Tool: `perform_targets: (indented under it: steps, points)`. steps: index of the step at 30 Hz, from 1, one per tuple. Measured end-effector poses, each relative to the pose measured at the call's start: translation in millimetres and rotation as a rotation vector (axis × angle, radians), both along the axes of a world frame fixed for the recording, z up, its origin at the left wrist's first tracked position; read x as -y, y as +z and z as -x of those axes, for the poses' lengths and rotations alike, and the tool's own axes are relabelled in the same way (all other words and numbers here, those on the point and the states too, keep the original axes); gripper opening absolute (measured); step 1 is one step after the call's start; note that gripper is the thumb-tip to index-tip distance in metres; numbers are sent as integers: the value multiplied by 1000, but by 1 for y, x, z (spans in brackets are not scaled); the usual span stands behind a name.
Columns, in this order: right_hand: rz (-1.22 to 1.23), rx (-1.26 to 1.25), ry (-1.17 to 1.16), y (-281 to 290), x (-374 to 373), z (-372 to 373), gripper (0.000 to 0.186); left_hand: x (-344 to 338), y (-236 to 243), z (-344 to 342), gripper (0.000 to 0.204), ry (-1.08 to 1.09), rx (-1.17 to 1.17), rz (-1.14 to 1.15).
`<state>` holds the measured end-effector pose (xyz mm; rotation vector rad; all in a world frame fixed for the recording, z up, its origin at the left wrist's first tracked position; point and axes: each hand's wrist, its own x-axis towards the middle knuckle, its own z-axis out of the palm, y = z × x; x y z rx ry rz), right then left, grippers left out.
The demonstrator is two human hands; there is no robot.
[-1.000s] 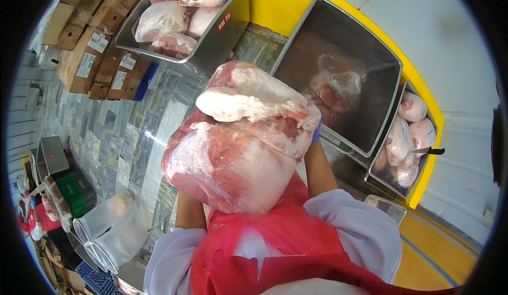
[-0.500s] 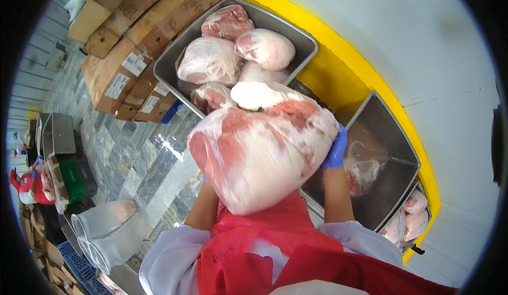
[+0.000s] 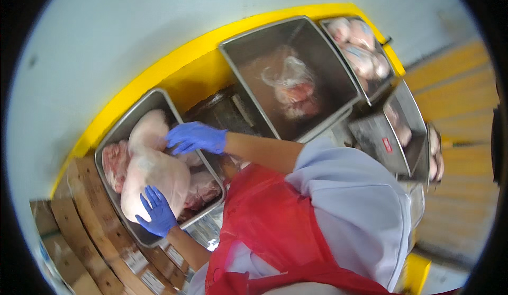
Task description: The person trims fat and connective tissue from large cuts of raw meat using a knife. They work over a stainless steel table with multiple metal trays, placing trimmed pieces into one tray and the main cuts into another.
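A large pale, fat-covered cut of meat point(image 3: 151, 181) lies in a grey metal tub point(image 3: 169, 104), on top of and among other pieces. My left hand point(image 3: 159, 213), in a blue glove, is at the near edge of this cut, its fingers spread and holding nothing. Over the tub's right rim reaches my right hand point(image 3: 196, 137), also blue-gloved, with fingers stretched out beside a rounded pale cut point(image 3: 148, 132). Whether its fingertips touch the meat, I cannot tell. Redder meat point(image 3: 115, 163) shows at the tub's left side.
To the right stands a second metal tub point(image 3: 254, 78) with meat and clear plastic inside. Beyond it are a tub of wrapped cuts point(image 3: 360, 51) and another metal bin point(image 3: 381, 141). Stacked cardboard boxes point(image 3: 95, 210) stand at lower left. A yellow barrier point(image 3: 196, 46) runs along the wall.
The large cut has gone from my two hands into the tub, and both hands have let go. My view has turned, so the tub now appears at the left.
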<state>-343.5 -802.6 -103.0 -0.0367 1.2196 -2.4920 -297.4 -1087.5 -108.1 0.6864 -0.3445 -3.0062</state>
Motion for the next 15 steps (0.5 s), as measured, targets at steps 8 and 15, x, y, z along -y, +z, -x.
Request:
perform_targets:
  steps: [8, 15]
  points:
    - [-251, 545, -935, -4, -107, -231, 40, 37, -55, 50, 63, -349, 118, 92]
    - [55, 583, -1321, 11, -91, -367, 45, -33, -62, 89, 59, -680, -11, 156]
